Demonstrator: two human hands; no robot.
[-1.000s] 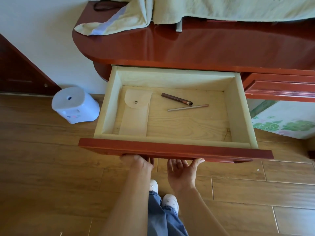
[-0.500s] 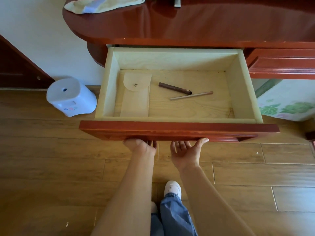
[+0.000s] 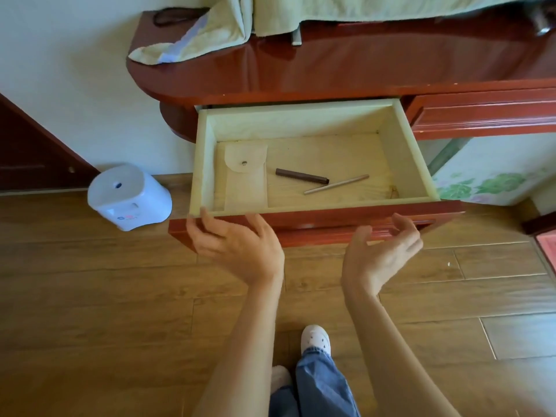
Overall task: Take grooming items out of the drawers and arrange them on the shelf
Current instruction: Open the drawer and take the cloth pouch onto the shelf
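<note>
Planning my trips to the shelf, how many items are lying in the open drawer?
3: a pale snap pouch at the left, a dark brown stick mid-drawer, and a slim beige stick just right of it. The drawer's front wall may hide more.

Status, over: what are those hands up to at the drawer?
Left hand open, right hand open, both empty. Drawer open: pouch, brown pen, thin stick inside. Nothing covers them.
</note>
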